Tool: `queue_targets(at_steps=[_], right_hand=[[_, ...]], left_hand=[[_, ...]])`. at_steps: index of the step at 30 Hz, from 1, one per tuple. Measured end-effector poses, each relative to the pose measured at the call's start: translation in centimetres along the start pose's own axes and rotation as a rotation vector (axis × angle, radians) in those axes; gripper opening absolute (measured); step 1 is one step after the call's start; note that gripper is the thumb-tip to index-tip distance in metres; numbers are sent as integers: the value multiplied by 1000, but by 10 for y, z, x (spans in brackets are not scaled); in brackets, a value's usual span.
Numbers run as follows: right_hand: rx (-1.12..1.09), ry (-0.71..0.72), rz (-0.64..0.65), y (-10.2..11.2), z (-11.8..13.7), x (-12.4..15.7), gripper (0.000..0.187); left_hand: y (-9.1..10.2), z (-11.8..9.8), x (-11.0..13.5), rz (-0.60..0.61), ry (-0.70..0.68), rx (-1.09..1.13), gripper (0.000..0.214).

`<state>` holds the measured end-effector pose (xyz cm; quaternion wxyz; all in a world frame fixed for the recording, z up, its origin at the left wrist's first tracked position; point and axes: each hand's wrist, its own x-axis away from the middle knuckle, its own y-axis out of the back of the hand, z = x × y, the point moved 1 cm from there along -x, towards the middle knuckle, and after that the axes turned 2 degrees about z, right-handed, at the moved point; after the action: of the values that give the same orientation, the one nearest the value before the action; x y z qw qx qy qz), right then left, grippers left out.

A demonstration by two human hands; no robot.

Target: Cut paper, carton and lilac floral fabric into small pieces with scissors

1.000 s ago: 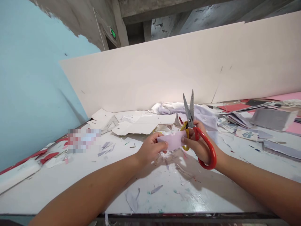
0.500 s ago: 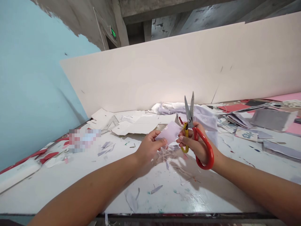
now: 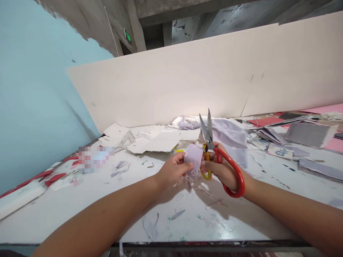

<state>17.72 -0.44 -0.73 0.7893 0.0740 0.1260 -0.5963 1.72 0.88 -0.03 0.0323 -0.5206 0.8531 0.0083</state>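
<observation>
Pointing up-L, scissors [image 3: 210, 144] in R hand [image 3: 225, 173], long axis diag.

left hand [image 3: 171, 170] pinching, thumb [image 3: 187, 166] uppermost — right hand [image 3: 225, 174] near, fingers curled — bare forearms [image 3: 115, 208] angled inward

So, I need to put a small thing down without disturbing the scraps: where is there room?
The table looks barest between the left forearm and the white roll; a smaller patch lies near the front edge, between the grey scrap and right forearm. Crowded: the back, with white board pieces and lavender cloth, and far right.
</observation>
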Motion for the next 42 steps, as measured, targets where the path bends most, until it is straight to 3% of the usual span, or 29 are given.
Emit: queue_targets(at_steps=[9,14,19,24,34,42], right_hand=[[26,-22,78,2,-2,5,32],[143,-3,49,4,1,6,28],[137,0,102,3,2,6,27],[84,-29,46,5,1,4,27],[216,-61,-165,10,4,-1,24],[196,-91,-110,3,15,2,36]], left_hand=[[-1,2,1,14,-39,28,18],[1,4,1,149,4,106,27],[0,3,1,51,20,124,31],[-1,3,-1,-28,-7,130,30],[2,7,0,-75,-29,125,25],[0,2,3,-77,-46,50,25]])
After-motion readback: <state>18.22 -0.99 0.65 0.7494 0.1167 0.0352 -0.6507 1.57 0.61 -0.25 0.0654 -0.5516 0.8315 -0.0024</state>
